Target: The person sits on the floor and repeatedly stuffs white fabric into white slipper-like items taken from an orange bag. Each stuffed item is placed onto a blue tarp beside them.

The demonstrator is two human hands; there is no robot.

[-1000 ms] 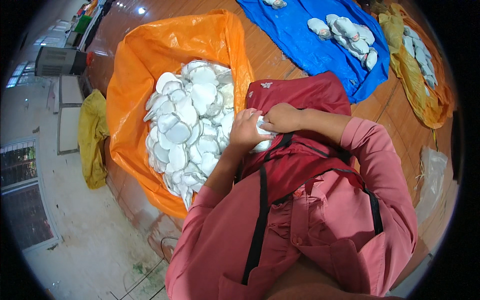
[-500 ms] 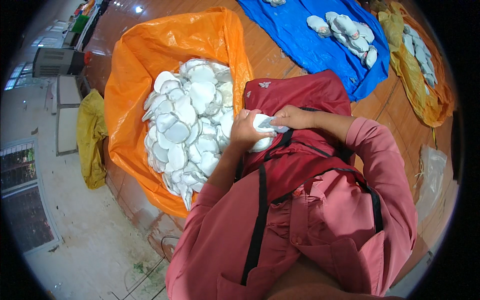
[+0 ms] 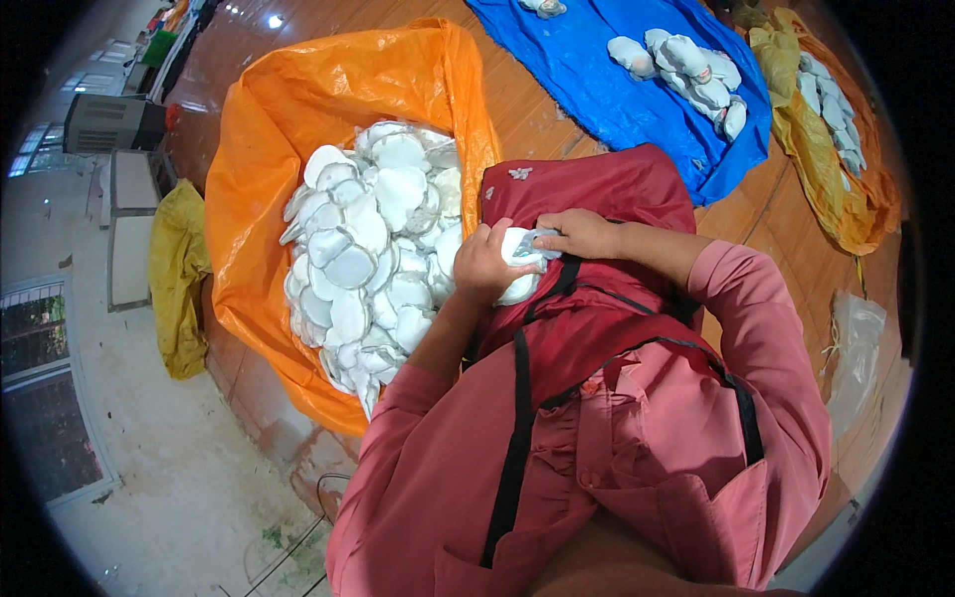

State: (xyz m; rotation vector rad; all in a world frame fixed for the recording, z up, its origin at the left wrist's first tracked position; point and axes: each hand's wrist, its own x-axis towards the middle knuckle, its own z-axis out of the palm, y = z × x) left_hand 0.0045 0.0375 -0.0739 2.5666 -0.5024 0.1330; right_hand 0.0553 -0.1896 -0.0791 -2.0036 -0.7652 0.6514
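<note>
The left hand [image 3: 484, 264] curls closed around a white, rounded piece [image 3: 514, 244] in the view I monitor from afar, while the right hand [image 3: 580, 235] bends its fingers in a pinch at the piece's greyish far edge; I cannot make out exactly where those fingertips meet. The piece sits between the two hands, above a dark red cloth [image 3: 607, 194] spread over the person's lap. More white lies just below the left hand, and I cannot tell whether it belongs to the same piece. To the left, I see an orange sack [image 3: 249, 219] gaping around a heap of flat white pieces [image 3: 348, 264]. Beyond the cloth, a blue sheet [image 3: 582, 75] bears bundled white items [image 3: 686, 65]; a yellow sack [image 3: 179, 289] slumps near the wall [image 3: 149, 438].
</note>
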